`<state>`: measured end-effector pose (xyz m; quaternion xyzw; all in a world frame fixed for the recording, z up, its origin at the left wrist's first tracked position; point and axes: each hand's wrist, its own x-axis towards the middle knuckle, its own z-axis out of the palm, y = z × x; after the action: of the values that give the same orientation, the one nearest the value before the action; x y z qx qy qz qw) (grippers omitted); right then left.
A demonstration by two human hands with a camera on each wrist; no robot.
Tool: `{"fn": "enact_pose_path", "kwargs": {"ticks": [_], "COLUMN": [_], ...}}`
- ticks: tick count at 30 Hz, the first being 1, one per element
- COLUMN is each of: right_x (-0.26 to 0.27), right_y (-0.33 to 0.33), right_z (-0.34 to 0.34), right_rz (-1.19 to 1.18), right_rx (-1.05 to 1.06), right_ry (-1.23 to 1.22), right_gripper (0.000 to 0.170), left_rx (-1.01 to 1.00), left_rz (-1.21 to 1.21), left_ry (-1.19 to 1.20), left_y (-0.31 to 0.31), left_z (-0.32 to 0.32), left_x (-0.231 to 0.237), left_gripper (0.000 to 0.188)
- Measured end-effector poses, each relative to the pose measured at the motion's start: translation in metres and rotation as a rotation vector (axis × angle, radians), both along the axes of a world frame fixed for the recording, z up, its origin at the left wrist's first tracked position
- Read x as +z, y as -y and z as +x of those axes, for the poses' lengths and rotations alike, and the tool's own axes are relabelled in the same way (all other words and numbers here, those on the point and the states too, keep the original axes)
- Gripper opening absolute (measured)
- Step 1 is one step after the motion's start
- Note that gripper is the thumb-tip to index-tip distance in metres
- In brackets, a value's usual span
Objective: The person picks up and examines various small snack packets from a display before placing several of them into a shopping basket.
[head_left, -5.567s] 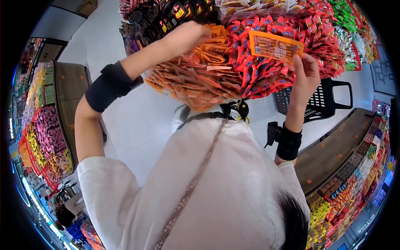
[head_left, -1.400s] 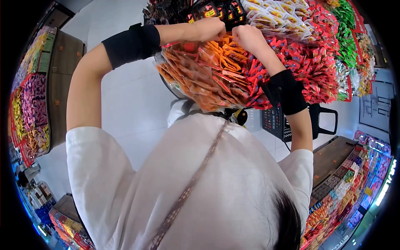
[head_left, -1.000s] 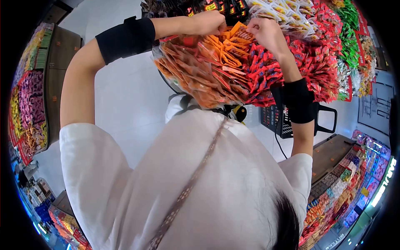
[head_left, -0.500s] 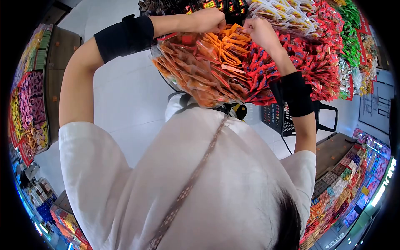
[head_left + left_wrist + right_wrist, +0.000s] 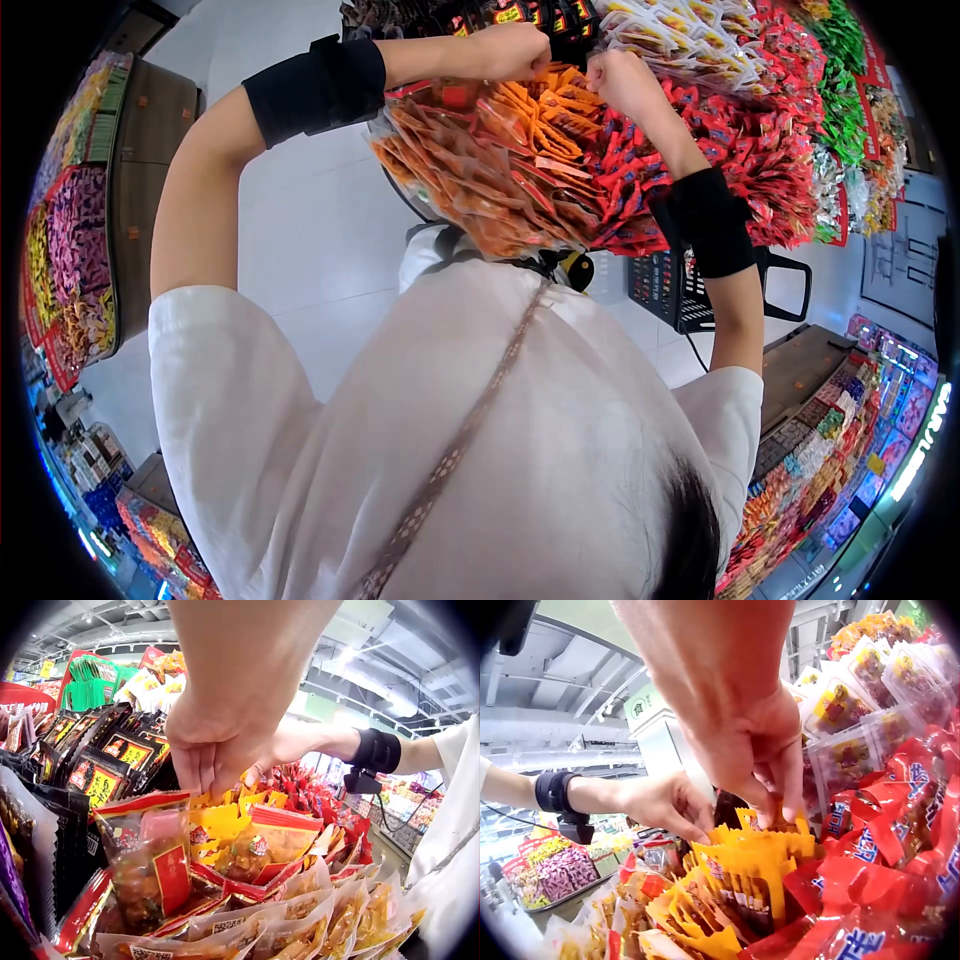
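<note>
Orange snack packets point(image 5: 540, 118) stand in a tight row in the display, upright and edge to edge. My left hand point(image 5: 508, 52) reaches over the far left end of that row; in the right wrist view its thumb and fingers pinch the top edge of the orange packets. Across from it, my right hand point(image 5: 622, 82) points down, and its thumb and fingertips pinch the serrated top of an orange packet point(image 5: 776, 823) at the back of the row. Strips of sausage-like snack show through the windows of the front orange packet point(image 5: 742, 874).
Clear brown snack packets point(image 5: 470, 185) fill the near left, red packets point(image 5: 750, 140) the right. Black packets point(image 5: 124, 754) and white packets point(image 5: 685, 40) lie behind. A black shopping basket point(image 5: 655, 290) stands on the floor at right. Other stocked shelves point(image 5: 155, 190) flank the aisle.
The orange packet held up in my right hand at first is now down at the row. A second ago a packet tilted under my right hand; since then both hands have stayed at the row.
</note>
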<state>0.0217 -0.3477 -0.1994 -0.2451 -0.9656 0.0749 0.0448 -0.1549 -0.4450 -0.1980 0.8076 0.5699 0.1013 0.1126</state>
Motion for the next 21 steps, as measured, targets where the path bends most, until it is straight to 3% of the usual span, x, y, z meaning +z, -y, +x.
{"fn": "enact_pose_path", "kwargs": {"ticks": [13,16,17,21], "right_x": [-0.002,0.003,0.002,0.040], "right_y": [0.015,0.018,0.014,0.043], "right_z": [0.009,0.017,0.022,0.049], "right_rz": [0.011,-0.110,-0.205,-0.525], "right_rx": [-0.033,-0.071,-0.078,-0.173], "right_ry": [-0.014,-0.056,-0.084,-0.529], "right_gripper": [0.006,0.011,0.023,0.028], "left_rx": [0.030,0.019,0.042,0.135], "left_rz": [-0.040,-0.106,-0.086,0.007], "left_ry": [0.045,0.006,0.015,0.179], "left_y": [-0.010,-0.007,-0.005,0.033], "left_z": [-0.003,-0.001,-0.002,0.005], "left_x": [-0.006,0.001,0.005,0.054], "left_gripper": [0.012,0.015,0.017,0.017]}}
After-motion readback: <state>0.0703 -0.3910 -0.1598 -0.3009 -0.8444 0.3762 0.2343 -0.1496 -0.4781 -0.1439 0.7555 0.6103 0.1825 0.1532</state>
